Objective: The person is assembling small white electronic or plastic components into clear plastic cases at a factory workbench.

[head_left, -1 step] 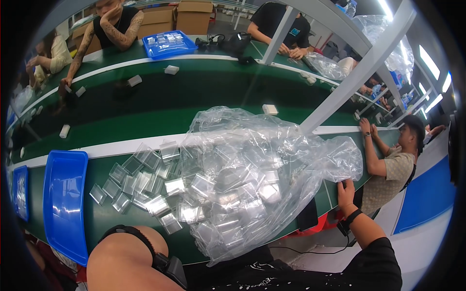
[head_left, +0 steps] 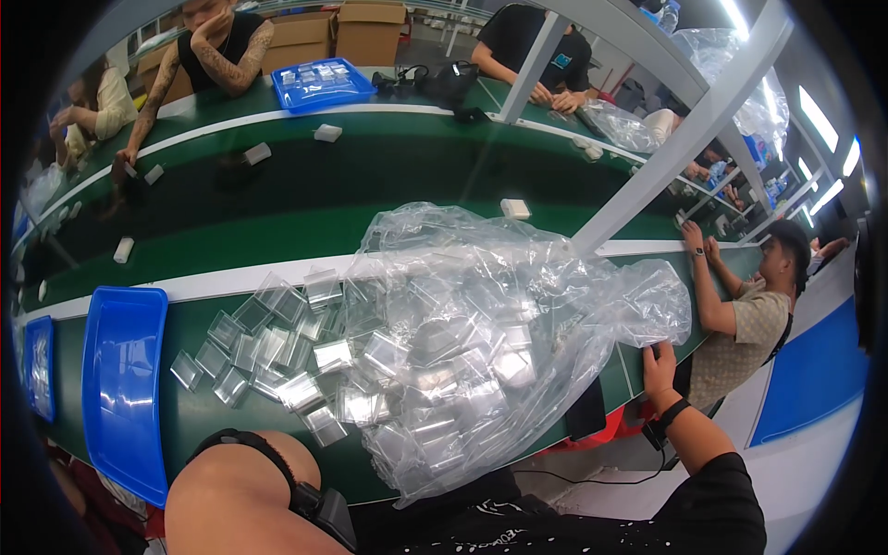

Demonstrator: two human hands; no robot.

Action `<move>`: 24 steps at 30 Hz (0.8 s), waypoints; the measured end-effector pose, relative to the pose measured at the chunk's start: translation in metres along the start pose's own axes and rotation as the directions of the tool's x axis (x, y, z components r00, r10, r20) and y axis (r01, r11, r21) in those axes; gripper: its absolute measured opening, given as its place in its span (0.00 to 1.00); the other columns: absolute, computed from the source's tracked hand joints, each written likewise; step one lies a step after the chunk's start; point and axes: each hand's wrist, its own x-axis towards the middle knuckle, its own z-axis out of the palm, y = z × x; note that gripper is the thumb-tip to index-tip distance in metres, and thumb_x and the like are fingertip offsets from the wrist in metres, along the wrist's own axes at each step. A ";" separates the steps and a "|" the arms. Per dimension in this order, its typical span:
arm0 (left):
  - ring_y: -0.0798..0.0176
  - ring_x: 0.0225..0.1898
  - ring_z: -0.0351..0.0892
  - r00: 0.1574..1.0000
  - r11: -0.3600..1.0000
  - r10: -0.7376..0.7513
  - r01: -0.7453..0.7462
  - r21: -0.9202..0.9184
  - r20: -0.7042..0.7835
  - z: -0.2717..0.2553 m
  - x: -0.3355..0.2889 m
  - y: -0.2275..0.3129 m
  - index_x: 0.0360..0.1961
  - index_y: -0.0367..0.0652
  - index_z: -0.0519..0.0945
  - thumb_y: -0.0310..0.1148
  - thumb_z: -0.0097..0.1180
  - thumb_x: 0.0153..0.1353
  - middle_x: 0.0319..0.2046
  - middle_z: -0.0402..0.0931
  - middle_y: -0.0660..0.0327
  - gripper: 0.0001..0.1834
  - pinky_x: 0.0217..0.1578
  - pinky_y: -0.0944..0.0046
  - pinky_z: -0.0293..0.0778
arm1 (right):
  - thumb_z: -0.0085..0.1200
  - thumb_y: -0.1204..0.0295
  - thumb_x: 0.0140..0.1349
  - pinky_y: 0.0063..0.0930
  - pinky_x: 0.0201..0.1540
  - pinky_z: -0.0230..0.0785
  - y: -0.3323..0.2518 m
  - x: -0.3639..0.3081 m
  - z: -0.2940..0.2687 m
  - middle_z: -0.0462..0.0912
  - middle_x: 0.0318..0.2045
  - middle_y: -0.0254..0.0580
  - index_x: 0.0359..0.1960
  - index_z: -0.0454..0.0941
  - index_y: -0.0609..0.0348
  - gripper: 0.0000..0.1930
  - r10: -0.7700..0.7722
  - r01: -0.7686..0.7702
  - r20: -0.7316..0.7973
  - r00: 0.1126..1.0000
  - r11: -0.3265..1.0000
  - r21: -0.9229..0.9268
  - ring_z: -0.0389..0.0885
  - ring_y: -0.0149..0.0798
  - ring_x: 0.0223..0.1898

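- Head view: a long blue tray (head_left: 125,370) lies left of the clear plastic bag (head_left: 564,319), well apart from it, its long axis running front to back.
- Between that tray and the bag, close by the bag's broad end, spreads a pile of loose clear rectangular cases (head_left: 268,347); they lie at mixed angles, sharing no long axis.
- Left hand (head_left: 289,455): left of the bag, on the near side of those loose cases, and by my judgement the nearer hand to them. Its fingers are hidden, so I cannot tell whether it grips anything.
- The bag itself rests on the green bench (head_left: 192,418), more cases showing through its film. Its long axis runs left to right: the broad end faces the loose cases, the bunched narrow end points right.
- Right hand (head_left: 659,370): just nearside of the bag's bunched end, well apart from the left hand, fingers at the bench edge. No grasped thing shows; contact with the film is unclear.
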 end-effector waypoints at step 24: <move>0.51 0.47 0.85 0.999 1.000 0.029 -0.029 0.012 -0.026 0.004 -0.003 0.006 0.54 0.26 0.70 0.28 0.54 0.67 0.46 0.83 0.46 0.19 0.47 0.58 0.82 | 0.55 0.66 0.67 0.47 0.56 0.68 0.001 0.000 0.002 0.81 0.47 0.61 0.46 0.79 0.68 0.15 -0.088 0.090 -0.051 0.995 0.995 0.031 0.77 0.63 0.50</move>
